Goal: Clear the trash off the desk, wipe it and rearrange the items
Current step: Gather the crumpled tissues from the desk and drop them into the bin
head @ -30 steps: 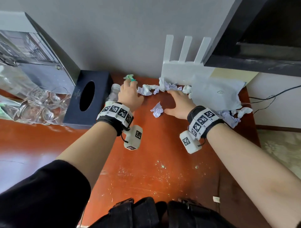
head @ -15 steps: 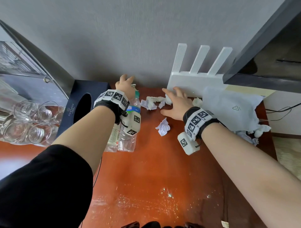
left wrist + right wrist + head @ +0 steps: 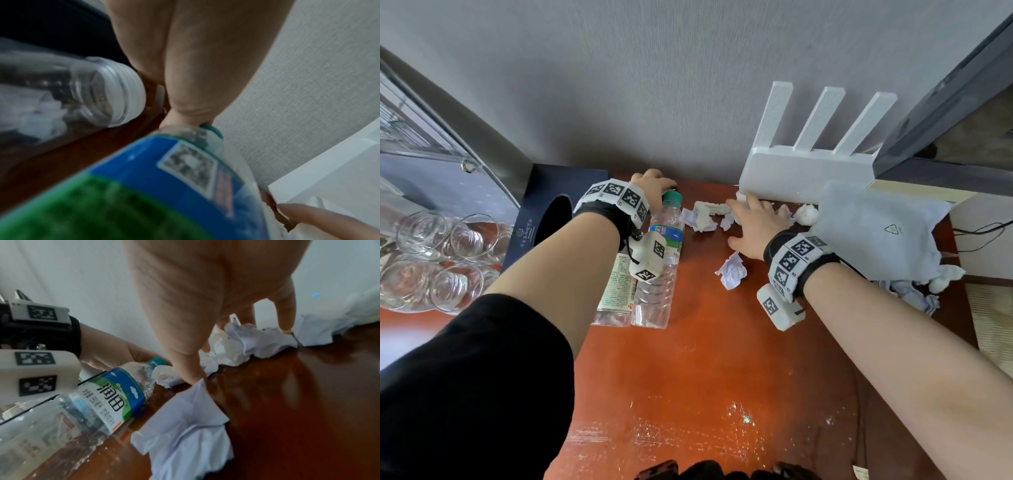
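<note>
Two clear plastic bottles lie side by side on the red-brown desk (image 3: pixel 722 359). One is a green-capped bottle (image 3: pixel 662 260) with a blue and green label (image 3: pixel 115 399); the other is a white-capped bottle (image 3: pixel 616 287) just left of it. My left hand (image 3: pixel 650 183) reaches over the green cap, fingers and thumb around the bottle neck (image 3: pixel 197 134). My right hand (image 3: pixel 753 219) lies flat with straight fingers on a row of crumpled papers (image 3: pixel 703 216) along the wall. A single crumpled paper ball (image 3: pixel 731 270) lies by my right thumb.
A white router (image 3: pixel 804 171) with three antennas stands against the wall, with a grey plastic bag (image 3: pixel 873 233) and more paper wads (image 3: pixel 945 277) to its right. A dark tissue box (image 3: pixel 551 212) and several glasses (image 3: pixel 431 260) stand at the left. Cables run off the right edge.
My left hand has come down from the wall onto the cap end of the green-capped bottle. My right hand has slid a little farther into the papers by the router.
</note>
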A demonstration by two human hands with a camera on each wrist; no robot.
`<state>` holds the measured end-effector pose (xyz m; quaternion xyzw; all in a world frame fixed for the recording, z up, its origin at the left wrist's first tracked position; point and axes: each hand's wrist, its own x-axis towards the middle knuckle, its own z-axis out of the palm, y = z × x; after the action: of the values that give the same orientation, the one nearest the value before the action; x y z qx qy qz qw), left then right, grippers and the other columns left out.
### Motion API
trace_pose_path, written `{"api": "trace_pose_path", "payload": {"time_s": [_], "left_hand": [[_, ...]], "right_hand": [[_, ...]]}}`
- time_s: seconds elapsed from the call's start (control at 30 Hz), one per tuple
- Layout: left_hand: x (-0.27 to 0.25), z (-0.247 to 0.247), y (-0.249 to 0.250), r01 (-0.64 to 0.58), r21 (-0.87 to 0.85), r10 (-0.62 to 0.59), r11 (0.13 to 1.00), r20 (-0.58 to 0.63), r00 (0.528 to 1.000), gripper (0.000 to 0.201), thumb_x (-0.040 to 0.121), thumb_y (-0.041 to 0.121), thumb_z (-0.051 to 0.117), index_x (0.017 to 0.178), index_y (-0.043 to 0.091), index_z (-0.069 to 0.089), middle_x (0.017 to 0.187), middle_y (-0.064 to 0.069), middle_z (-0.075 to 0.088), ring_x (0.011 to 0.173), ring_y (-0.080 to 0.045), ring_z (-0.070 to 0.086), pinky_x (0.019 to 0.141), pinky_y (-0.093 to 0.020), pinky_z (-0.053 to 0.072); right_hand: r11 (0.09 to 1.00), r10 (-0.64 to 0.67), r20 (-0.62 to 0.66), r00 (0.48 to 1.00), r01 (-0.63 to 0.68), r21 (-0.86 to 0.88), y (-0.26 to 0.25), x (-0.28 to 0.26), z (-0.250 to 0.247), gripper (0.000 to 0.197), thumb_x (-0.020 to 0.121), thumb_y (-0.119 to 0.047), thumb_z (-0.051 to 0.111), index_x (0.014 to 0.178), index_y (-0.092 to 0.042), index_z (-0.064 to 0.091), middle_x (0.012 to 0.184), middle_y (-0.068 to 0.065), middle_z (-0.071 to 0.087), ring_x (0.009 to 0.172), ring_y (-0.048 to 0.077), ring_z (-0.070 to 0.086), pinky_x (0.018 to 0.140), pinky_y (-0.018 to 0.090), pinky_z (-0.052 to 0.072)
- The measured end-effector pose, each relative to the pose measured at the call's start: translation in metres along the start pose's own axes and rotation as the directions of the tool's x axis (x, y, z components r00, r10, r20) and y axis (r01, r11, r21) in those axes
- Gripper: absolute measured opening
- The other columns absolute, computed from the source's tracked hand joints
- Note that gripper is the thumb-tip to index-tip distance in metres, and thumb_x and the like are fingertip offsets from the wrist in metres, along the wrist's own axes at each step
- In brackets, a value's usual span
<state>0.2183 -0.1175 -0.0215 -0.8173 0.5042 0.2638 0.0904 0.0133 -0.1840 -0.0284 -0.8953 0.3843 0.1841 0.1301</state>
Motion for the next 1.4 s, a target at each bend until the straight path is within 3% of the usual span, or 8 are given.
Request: {"api": "trace_pose_path", "payload": {"time_s": [0.17, 0.33, 0.47, 0.67, 0.8, 0.93, 1.17, 1.4], "left_hand": [[0.002, 0.000, -0.002, 0.040, -0.063, -0.044, 0.997, -0.054, 0.998, 0.041, 0.089, 0.006, 0.055, 0.127, 0.021, 0.054, 0.141, -0.009, 0.031, 0.128, -0.032, 0.032, 0.098, -0.039, 0.037], [0.003, -0.003, 0.001, 0.108, -0.067, -0.111, 0.992, -0.039, 0.993, 0.035, 0.090, 0.004, 0.054, 0.124, 0.013, 0.054, 0.136, -0.013, 0.036, 0.124, -0.035, 0.039, 0.095, -0.040, 0.041], [0.001, -0.009, 0.001, 0.138, -0.169, -0.158, 0.976, -0.113, 0.981, 0.029, 0.090, 0.002, 0.051, 0.119, 0.004, 0.053, 0.129, -0.018, 0.043, 0.116, -0.039, 0.048, 0.095, -0.042, 0.043], [-0.009, -0.022, 0.005, 0.035, -0.321, -0.135, 0.946, -0.297, 0.945, 0.028, 0.086, -0.004, 0.038, 0.109, 0.002, 0.053, 0.123, -0.020, 0.045, 0.110, -0.040, 0.050, 0.089, -0.044, 0.043], [-0.014, -0.027, 0.023, -0.158, -0.359, 0.000, 0.920, -0.404, 0.915, 0.029, 0.088, -0.006, 0.036, 0.109, 0.002, 0.054, 0.117, -0.021, 0.047, 0.100, -0.038, 0.054, 0.088, -0.040, 0.044], [-0.018, -0.017, 0.048, -0.327, -0.281, 0.232, 0.902, -0.324, 0.917, 0.041, 0.090, -0.009, 0.035, 0.118, 0.006, 0.062, 0.128, -0.015, 0.046, 0.110, -0.030, 0.053, 0.094, -0.030, 0.040], [-0.015, 0.010, 0.070, -0.311, -0.029, 0.311, 0.950, -0.001, 0.950, 0.058, 0.086, -0.012, 0.044, 0.138, 0.014, 0.045, 0.150, -0.004, 0.025, 0.133, -0.026, 0.036, 0.107, -0.036, 0.036], [-0.021, 0.028, 0.076, -0.270, 0.059, 0.274, 0.961, -0.066, 0.960, 0.051, 0.096, 0.028, 0.042, 0.144, 0.013, 0.032, 0.155, -0.005, 0.017, 0.141, -0.027, 0.019, 0.115, -0.042, 0.020]], "right_hand": [[0.999, 0.004, -0.003, 1.000, -0.004, -0.041, -0.003, 0.000, 0.001, 0.057, 0.090, -0.022, 0.055, 0.142, -0.022, 0.030, 0.142, 0.007, 0.033, 0.130, 0.031, 0.034, 0.107, 0.054, 0.023], [1.000, -0.027, -0.047, 0.999, 0.027, -0.011, 0.001, -0.001, 0.005, 0.040, 0.089, -0.005, 0.051, 0.127, -0.017, 0.043, 0.129, 0.010, 0.042, 0.118, 0.029, 0.044, 0.094, 0.043, 0.038], [0.999, -0.031, -0.095, 0.995, 0.035, 0.036, 0.006, -0.002, 0.003, 0.028, 0.093, -0.005, 0.048, 0.120, -0.012, 0.049, 0.124, 0.012, 0.045, 0.109, 0.029, 0.049, 0.082, 0.038, 0.044], [0.981, -0.006, -0.179, 0.984, 0.040, 0.189, 0.012, -0.010, -0.011, 0.026, 0.095, -0.010, 0.045, 0.119, -0.005, 0.054, 0.118, 0.013, 0.050, 0.103, 0.031, 0.054, 0.086, 0.040, 0.048], [0.961, -0.007, -0.201, 0.980, 0.063, 0.270, 0.010, -0.021, -0.018, 0.025, 0.093, -0.013, 0.046, 0.114, -0.003, 0.054, 0.114, 0.013, 0.053, 0.099, 0.031, 0.055, 0.084, 0.037, 0.044], [0.947, -0.053, -0.163, 0.985, 0.102, 0.305, 0.006, -0.035, -0.013, 0.009, 0.091, -0.014, 0.046, 0.097, -0.009, 0.050, 0.101, 0.004, 0.047, 0.085, 0.024, 0.048, 0.072, 0.032, 0.039], [0.966, -0.172, -0.001, 0.985, 0.168, 0.196, 0.009, -0.048, 0.012, 0.039, 0.096, -0.011, 0.040, 0.134, -0.017, 0.045, 0.124, 0.009, 0.045, 0.109, 0.027, 0.050, 0.083, 0.044, 0.049], [0.970, -0.160, 0.037, 0.986, 0.150, 0.194, 0.010, -0.051, 0.025, 0.050, 0.098, -0.032, 0.036, 0.147, -0.026, 0.027, 0.136, 0.009, 0.037, 0.122, 0.027, 0.037, 0.085, 0.042, 0.048]]}}
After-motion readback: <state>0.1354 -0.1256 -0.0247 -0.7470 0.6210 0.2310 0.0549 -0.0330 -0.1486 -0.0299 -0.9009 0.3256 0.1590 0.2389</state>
